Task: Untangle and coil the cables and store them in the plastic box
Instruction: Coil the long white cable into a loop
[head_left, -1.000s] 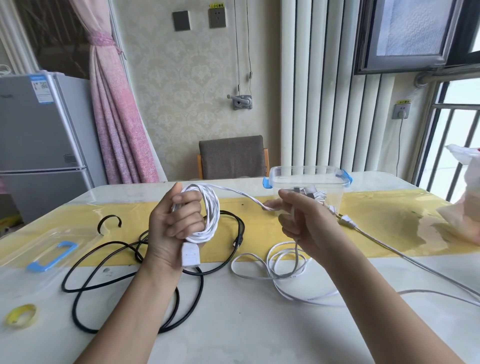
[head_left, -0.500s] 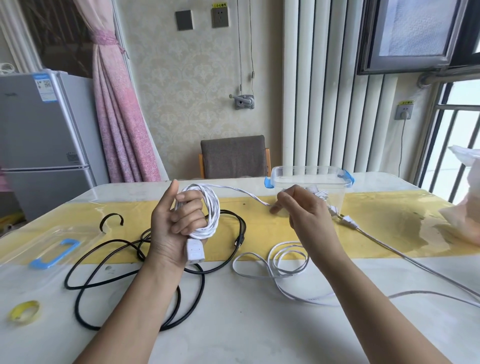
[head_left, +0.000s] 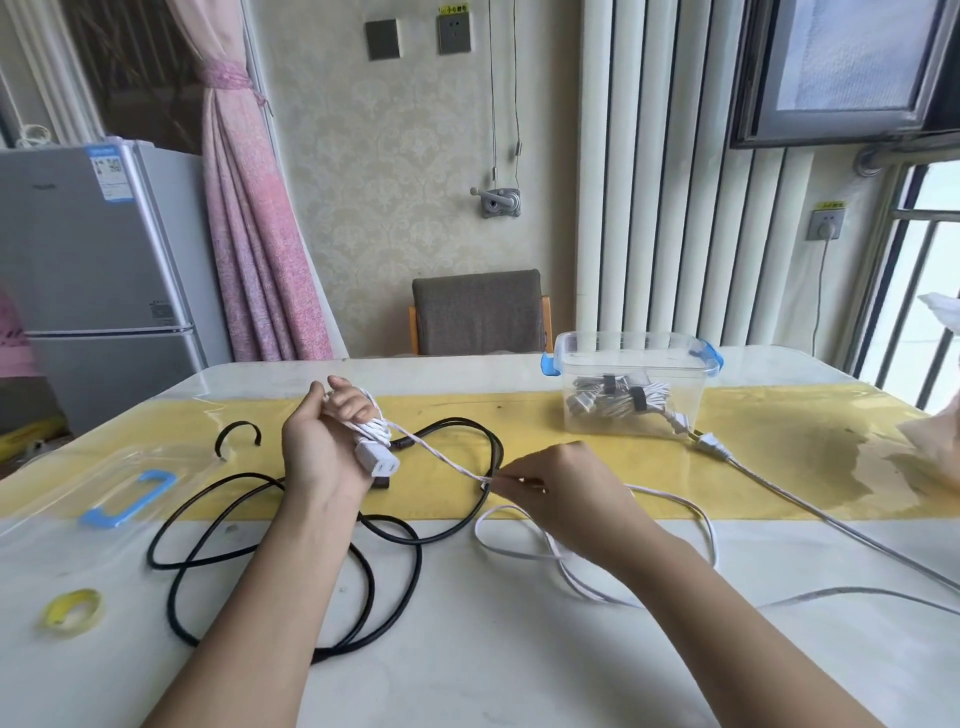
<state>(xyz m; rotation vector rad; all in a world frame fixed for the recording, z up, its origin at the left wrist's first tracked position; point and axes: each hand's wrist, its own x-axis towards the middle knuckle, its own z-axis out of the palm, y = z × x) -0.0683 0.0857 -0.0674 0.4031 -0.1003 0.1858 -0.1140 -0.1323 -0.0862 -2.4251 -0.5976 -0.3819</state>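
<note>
My left hand (head_left: 324, 447) grips a small coil of white cable (head_left: 371, 428) wound round its fingers, with the white connector (head_left: 376, 460) hanging below the palm. From the coil a taut white strand runs right and down to my right hand (head_left: 558, 491), which pinches it just above the table. Slack white cable (head_left: 519, 553) loops on the table under my right forearm and trails off to the right. A black cable (head_left: 291, 525) lies in loose loops under my left arm. The clear plastic box (head_left: 631, 389) with blue clips stands at the back right, holding bundled cables.
The box's clear lid with a blue handle (head_left: 124, 499) lies at the left. A yellow tape roll (head_left: 72, 613) sits near the front left. A white plug (head_left: 709, 447) lies beside the box. A chair (head_left: 480, 312) stands behind the table, and a white bag (head_left: 935, 447) is at the right edge.
My right hand dropped from in front of the box down to near the table, drawing the white strand with it. My left hand tilted forward and lower with the coil.
</note>
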